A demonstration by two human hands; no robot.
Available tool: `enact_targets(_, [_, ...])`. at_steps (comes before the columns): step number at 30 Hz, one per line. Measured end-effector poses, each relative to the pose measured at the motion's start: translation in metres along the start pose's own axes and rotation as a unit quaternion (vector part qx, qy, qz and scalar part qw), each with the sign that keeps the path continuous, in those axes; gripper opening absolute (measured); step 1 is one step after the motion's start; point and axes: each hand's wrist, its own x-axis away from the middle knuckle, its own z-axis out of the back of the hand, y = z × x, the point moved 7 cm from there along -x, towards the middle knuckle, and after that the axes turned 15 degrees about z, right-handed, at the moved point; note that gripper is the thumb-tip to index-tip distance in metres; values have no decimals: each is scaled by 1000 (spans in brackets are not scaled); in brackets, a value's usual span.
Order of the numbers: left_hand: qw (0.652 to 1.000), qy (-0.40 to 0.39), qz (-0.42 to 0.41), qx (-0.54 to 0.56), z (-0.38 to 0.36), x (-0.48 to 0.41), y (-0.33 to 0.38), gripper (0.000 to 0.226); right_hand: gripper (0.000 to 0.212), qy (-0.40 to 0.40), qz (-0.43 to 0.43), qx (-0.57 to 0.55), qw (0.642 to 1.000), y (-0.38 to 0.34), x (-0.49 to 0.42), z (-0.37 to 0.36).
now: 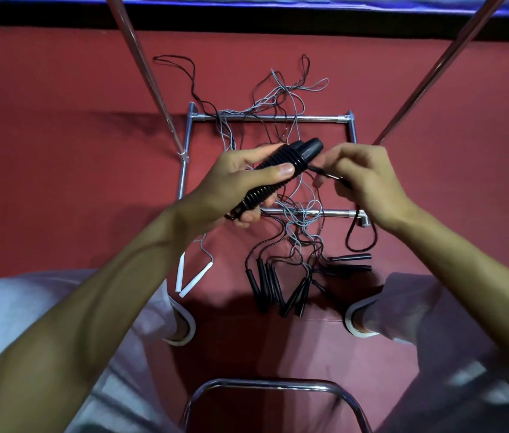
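Gripping a pair of ribbed black handles (290,159) in the left hand (240,182), thumb laid across the ribs, caps tilted up and to the right. Pinching a thin black cord (325,174) with the right hand (371,182), just beside those caps. Below, draped over a metal frame (271,119) on the red floor (59,157): a tangle of grey and black cords (301,215). Nearer the feet, a cluster of black handles (273,289); off left, two white handles (189,284).
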Motion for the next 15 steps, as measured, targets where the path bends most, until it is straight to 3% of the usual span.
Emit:
enact_targets(1, [1000, -11, 14, 9, -1, 1, 0, 43, 12, -11, 51, 115, 992, -5, 0, 6])
enact_targets(3, [998, -29, 39, 27, -2, 3, 1, 40, 12, -27, 177, 341, 923, -18, 3, 8])
enact_targets(4, [997, -36, 52, 39, -1, 4, 1, 36, 11, -28, 225, 392, 892, -23, 6, 8])
enact_targets(7, [992, -56, 85, 72, 2, 5, 1, 21, 16, -22, 280, 419, 864, -28, 8, 11])
enact_targets(9, [990, -71, 90, 83, 2, 5, 3, 17, 20, -43, 263, 407, 874, -28, 5, 10])
enact_targets(10, [990, -72, 88, 80, 3, 6, 4, 18, 21, -59, 206, 353, 911, -23, 1, 11])
enact_targets(12, [993, -63, 76, 58, 5, 6, 4, 29, 18, -94, -19, 79, 992, -4, -1, 7])
enact_targets(13, [995, -55, 65, 42, 5, 6, 4, 36, 17, -111, -145, -66, 981, 3, 5, 0])
enact_targets(15, [999, -28, 35, -7, 4, 5, 5, 42, 18, -137, -289, -182, 930, 9, 17, -7])
